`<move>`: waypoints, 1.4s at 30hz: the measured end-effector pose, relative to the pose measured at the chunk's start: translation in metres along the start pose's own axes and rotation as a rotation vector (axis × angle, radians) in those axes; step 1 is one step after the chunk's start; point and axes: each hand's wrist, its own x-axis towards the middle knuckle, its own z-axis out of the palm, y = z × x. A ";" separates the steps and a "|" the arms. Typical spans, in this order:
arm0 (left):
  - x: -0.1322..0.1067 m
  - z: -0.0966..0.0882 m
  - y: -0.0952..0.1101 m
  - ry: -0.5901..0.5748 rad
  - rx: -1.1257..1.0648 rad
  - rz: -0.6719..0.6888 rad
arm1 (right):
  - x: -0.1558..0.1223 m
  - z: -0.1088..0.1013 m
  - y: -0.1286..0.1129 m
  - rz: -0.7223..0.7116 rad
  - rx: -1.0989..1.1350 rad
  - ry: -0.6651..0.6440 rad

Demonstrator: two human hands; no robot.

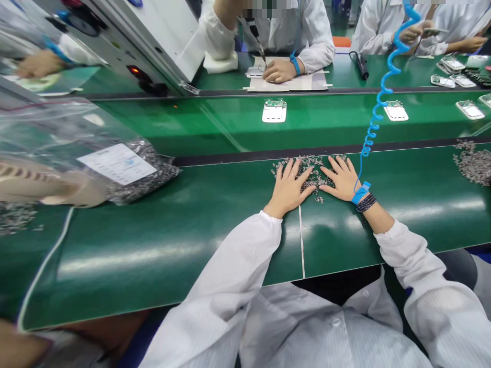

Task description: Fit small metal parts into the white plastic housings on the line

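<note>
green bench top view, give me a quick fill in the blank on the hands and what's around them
The left hand and right hand lie palms ____ on the green bench top, at a pile of small metal parts.
A blue coiled cord ends at a blue strap on the ____ wrist.
A clear plastic bag of similar parts carries a white ____.

Missing words: down; right; label

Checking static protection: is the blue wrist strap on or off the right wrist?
On: the blue wrist strap circles the right wrist, above the right hand, its coiled blue cord leading away.
</note>
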 end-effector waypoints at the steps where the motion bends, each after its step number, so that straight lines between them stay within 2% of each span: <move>1: 0.000 0.000 0.000 0.010 -0.003 -0.008 | 0.000 0.001 0.001 0.024 0.005 0.021; 3: 0.001 0.000 0.001 -0.003 -0.015 0.039 | 0.001 0.003 0.001 0.040 0.009 0.046; 5: 0.001 0.000 0.003 -0.048 -0.018 0.129 | 0.001 0.004 -0.001 0.012 0.005 0.039; 7: 0.001 0.000 0.006 -0.078 -0.007 0.164 | 0.002 0.004 -0.004 -0.025 -0.002 0.017; 10: -0.001 -0.001 0.006 -0.056 0.011 0.076 | 0.000 0.002 -0.003 -0.018 0.007 0.015; 14: -0.002 -0.001 0.002 0.027 0.027 -0.052 | -0.002 -0.001 0.011 0.065 0.035 0.097; 17: -0.002 0.000 0.000 0.014 0.027 -0.058 | -0.002 0.001 0.017 0.106 0.025 0.091; 21: 0.001 0.001 0.003 -0.051 0.026 -0.023 | 0.002 0.004 0.009 0.072 0.035 0.020; 27: 0.000 0.000 0.003 -0.009 0.027 -0.038 | -0.001 0.001 -0.003 0.062 0.026 0.001; 32: 0.006 0.003 0.005 -0.030 0.025 -0.039 | -0.005 -0.003 0.019 -0.004 0.081 -0.042; 36: 0.003 0.004 0.013 -0.017 0.009 -0.041 | -0.012 -0.006 0.040 0.024 0.198 -0.034; 42: -0.009 0.004 0.023 -0.043 -0.013 -0.123 | -0.017 -0.007 0.031 0.059 0.275 -0.055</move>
